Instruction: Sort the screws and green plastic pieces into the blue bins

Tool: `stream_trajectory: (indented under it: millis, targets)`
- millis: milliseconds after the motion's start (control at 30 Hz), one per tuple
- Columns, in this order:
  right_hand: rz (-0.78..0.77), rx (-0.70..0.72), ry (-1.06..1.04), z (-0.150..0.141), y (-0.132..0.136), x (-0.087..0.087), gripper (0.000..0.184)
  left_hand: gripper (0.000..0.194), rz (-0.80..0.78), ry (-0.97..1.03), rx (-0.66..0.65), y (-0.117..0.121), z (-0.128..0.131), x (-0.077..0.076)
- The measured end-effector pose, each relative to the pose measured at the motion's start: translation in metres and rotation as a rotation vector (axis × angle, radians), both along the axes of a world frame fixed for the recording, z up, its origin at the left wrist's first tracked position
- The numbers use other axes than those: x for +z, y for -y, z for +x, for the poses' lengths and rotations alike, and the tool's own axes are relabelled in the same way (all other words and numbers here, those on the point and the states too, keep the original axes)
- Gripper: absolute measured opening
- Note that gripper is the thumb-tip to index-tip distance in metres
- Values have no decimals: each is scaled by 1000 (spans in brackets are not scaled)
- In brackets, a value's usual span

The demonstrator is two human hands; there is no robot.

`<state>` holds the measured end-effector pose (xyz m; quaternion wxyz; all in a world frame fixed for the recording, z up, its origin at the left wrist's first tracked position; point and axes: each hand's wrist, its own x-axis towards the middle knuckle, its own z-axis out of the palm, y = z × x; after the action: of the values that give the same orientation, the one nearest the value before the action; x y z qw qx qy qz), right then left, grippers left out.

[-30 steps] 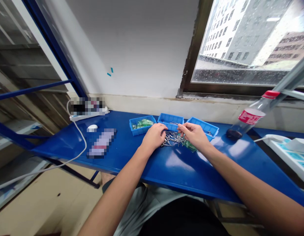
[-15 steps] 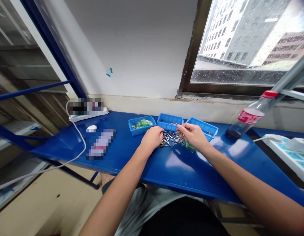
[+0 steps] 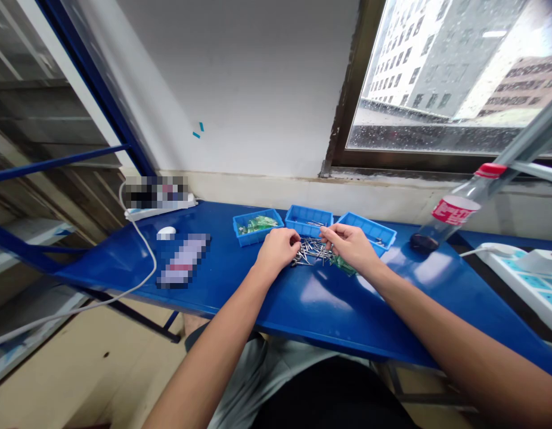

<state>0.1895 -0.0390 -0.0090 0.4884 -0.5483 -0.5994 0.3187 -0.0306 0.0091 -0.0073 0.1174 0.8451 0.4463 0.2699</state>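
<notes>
We see a blue table (image 3: 303, 304) across the frame's middle bearing three blue trays (image 3: 310, 220) at centre, a nail pile (image 3: 312, 251) below them, a tilted bottle (image 3: 455, 211) right, and a white cable (image 3: 137, 238) left.

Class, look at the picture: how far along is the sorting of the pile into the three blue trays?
Done: green pieces lie in the left tray, a few metal pins in the middle tray. In hand: the left hand and right hand pick at the pile of metal pins. Left: most of that pile, plus green pieces under the right hand.
</notes>
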Motion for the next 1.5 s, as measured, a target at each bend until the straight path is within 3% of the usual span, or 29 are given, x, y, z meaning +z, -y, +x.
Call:
stream_trajectory:
  millis: [233, 367, 467, 600, 967, 1133, 1367, 1500]
  targets:
    - [4, 6, 1, 0, 0, 0, 52, 18, 4, 96, 9, 3, 1, 2]
    - [49, -9, 37, 0, 0, -2, 47, 21, 37, 368, -49, 7, 6, 6]
    - [107, 9, 32, -1, -1, -6, 41, 22, -50, 593, -145, 11, 12, 9]
    - [93, 83, -52, -4, -1, -7, 39, 20, -189, 716, -207, 15, 17, 9]
    - [117, 98, -56, -11, 7, -1, 37, 15, -338, 725, -268, 13, 17, 4]
    - [81, 79, -108, -9, 5, 3, 41, 13, -337, 701, -275, 14, 18, 3]
    - [97, 98, -180, -8, 0, -8, 40, 14, -316, 731, -223, 12, 15, 4]
    - [109, 78, -150, -10, 2, -9, 33, 24, -227, 627, -246, 16, 13, 6]
